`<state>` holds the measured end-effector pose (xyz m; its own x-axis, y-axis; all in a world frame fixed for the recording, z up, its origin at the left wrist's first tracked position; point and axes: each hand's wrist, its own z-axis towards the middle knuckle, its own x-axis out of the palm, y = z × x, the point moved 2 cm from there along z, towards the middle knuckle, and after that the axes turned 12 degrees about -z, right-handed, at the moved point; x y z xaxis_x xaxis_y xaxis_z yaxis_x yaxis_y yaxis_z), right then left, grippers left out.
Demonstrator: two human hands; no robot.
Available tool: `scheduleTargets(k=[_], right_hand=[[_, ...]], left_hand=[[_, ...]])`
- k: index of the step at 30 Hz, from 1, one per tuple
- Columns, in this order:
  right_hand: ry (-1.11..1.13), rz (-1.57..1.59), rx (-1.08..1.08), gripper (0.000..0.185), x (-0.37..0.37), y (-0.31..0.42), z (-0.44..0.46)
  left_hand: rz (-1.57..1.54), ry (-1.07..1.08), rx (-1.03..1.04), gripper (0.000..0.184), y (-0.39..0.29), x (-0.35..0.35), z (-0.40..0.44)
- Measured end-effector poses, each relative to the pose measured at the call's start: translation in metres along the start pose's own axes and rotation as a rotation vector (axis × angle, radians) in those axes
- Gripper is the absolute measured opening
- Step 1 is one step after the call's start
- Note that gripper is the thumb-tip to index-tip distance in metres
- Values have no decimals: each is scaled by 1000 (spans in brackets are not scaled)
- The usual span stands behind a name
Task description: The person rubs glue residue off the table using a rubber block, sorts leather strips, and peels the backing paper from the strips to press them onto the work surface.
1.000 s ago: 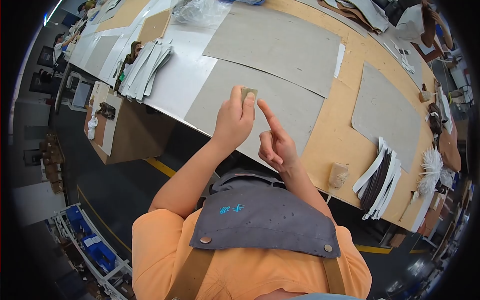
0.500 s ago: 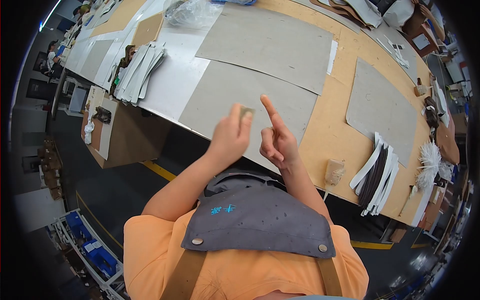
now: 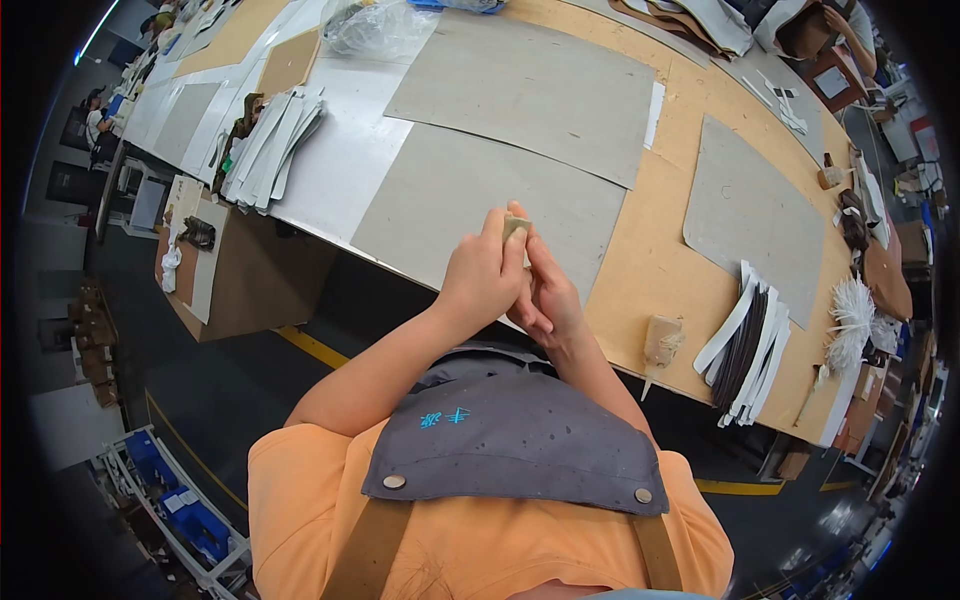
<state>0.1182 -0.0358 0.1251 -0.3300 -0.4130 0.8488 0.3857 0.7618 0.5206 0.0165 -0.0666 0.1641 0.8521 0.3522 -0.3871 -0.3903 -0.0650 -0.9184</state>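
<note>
Left hand (image 3: 482, 278) and right hand (image 3: 556, 305) have met over the table (image 3: 640, 235), the left pinching a pad (image 3: 516, 226), the right half-curled beside it, its hold unclear. Near the table's front edge is a bottle (image 3: 663, 340), contents indistinct; flat sheet (image 3: 480, 180) spreads across the table beyond.

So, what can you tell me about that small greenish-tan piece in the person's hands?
The small greenish-tan piece has a plain, dull face with a fairly straight upper edge; the fingers hide much of it, so its full shape and material cannot be told. It sits in the grip of the left hand, pressed under the thumb. The right hand is close beside it, though contact is unclear. It is held up in front of a flat grey sheet.
</note>
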Motion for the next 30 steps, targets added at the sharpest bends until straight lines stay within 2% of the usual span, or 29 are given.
scheduleTargets(k=[2, 5, 8, 17, 20, 23, 26, 27, 30], right_hand=[[23, 2, 8, 45, 2, 7, -8], [76, 178, -18, 44, 3, 14, -11], [119, 275, -2, 43, 4, 11, -11], [57, 205, -6, 42, 5, 11, -9], [-14, -109, -9, 45, 0, 17, -14], [-162, -1441, -319, 56, -10, 18, -10], [-163, -2387, 106, 74, -78, -20, -8], [-66, -2423, 288, 82, -98, -34, -10], [63, -2570, 383, 81, -151, -74, -24]], left_hand=[[-26, -20, 1, 18, -3, -1, -1], [-136, -82, -83, 19, -8, -18, 9], [-162, -105, -18, 20, -11, -14, 16], [-191, -61, -18, 20, -18, -6, 14], [-255, -122, -55, 22, -15, -11, 15], [-113, -120, -40, 23, -6, -28, 20], [120, -39, -78, 24, 34, -39, 22], [180, 7, -103, 25, 55, -38, 21], [315, 173, -194, 26, 125, -16, 2]])
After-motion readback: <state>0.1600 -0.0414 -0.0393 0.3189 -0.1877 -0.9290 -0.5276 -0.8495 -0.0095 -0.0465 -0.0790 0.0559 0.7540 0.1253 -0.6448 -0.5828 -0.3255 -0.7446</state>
